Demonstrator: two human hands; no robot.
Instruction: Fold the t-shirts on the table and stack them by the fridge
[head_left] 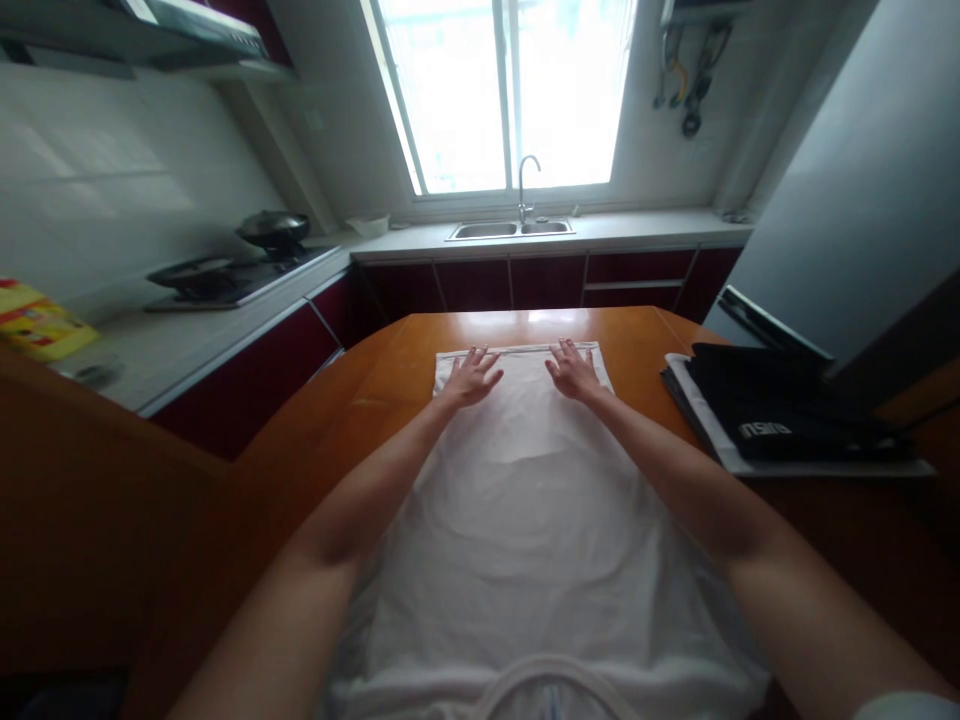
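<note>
A white T-shirt (525, 500) lies spread on the wooden table (352, 400), its neckline at the near edge of the view and its hem at the far end. Near the hem's left corner, my left hand (471, 378) rests flat on the cloth with fingers spread. My right hand (573, 372) lies the same way toward the right corner, palm down and fingers apart. Neither hand grips the fabric. Soft wrinkles run across the shirt's middle. The sleeves are partly hidden beneath my forearms.
Folded dark and white clothes (795, 405) are stacked on the table's right side, by a grey refrigerator (847, 190). Beyond the table stands a counter with a sink (487, 230) and faucet (523, 185). Pans (274, 228) sit on the stove at left, near a yellow package (41, 320).
</note>
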